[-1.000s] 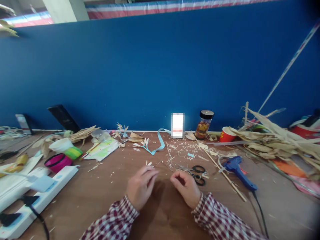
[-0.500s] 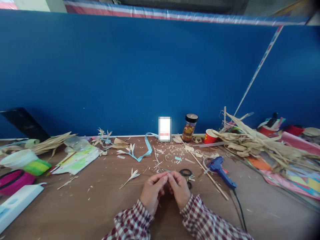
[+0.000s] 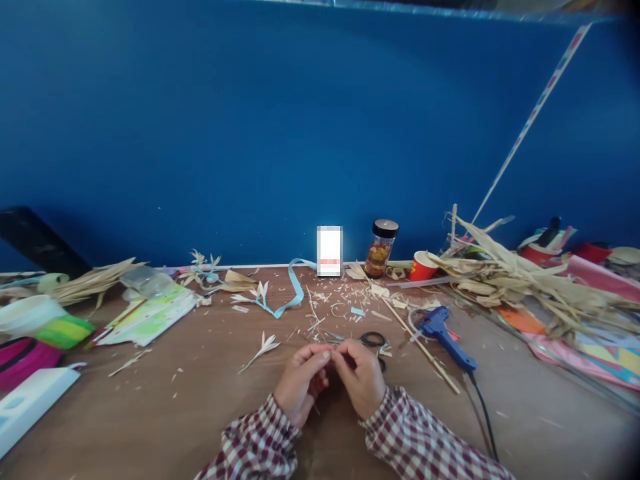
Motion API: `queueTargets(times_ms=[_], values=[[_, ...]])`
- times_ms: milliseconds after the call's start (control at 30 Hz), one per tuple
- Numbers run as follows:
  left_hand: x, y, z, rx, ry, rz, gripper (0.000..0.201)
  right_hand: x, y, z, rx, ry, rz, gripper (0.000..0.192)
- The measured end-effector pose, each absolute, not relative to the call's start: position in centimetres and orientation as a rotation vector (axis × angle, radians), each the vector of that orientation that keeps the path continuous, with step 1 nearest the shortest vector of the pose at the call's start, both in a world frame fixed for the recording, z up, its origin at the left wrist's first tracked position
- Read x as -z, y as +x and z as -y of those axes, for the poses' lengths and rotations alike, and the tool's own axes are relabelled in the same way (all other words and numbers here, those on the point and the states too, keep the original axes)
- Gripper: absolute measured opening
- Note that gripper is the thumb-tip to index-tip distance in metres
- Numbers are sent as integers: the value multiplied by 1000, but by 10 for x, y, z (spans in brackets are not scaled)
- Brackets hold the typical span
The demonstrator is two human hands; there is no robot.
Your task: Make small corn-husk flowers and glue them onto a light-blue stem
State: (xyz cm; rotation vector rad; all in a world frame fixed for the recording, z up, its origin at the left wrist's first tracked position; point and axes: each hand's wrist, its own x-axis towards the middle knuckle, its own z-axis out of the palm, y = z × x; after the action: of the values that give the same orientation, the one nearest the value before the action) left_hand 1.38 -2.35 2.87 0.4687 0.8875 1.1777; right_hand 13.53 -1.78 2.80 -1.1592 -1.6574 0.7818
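My left hand [image 3: 301, 380] and my right hand [image 3: 363, 377] rest on the brown table [image 3: 200, 413] with their fingertips pinched together. Between the tips is a small straw piece, barely visible. Both sleeves are red-and-white checked. Black-handled scissors [image 3: 373, 339] lie just beyond my right hand, partly hidden by it. A small straw flower [image 3: 265, 347] lies to the left of my left hand.
A blue glue gun [image 3: 443, 329] with its cord and a long wooden stick [image 3: 423, 350] lie to the right. Dry husks [image 3: 525, 283] pile up far right. A jar [image 3: 383, 248], red cup [image 3: 423, 266], blue ribbon [image 3: 295, 293], tape rolls [image 3: 65, 331] and a power strip [image 3: 30, 403] surround the scattered straw scraps.
One second ago my hands were apart; they have come together at the fingertips. The view has shifted to the right, and the hands have hardly moved in the last half second.
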Motion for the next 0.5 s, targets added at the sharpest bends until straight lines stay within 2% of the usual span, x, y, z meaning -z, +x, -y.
queueTargets(times_ms=[233, 500], values=[[-25, 14, 24, -1265, 707, -1018, 20, -26, 134, 14, -981, -1134, 1503, 15], [-29, 4, 20, -1213, 1113, -1211, 18, -25, 140, 9, -968, -1169, 1487, 12]])
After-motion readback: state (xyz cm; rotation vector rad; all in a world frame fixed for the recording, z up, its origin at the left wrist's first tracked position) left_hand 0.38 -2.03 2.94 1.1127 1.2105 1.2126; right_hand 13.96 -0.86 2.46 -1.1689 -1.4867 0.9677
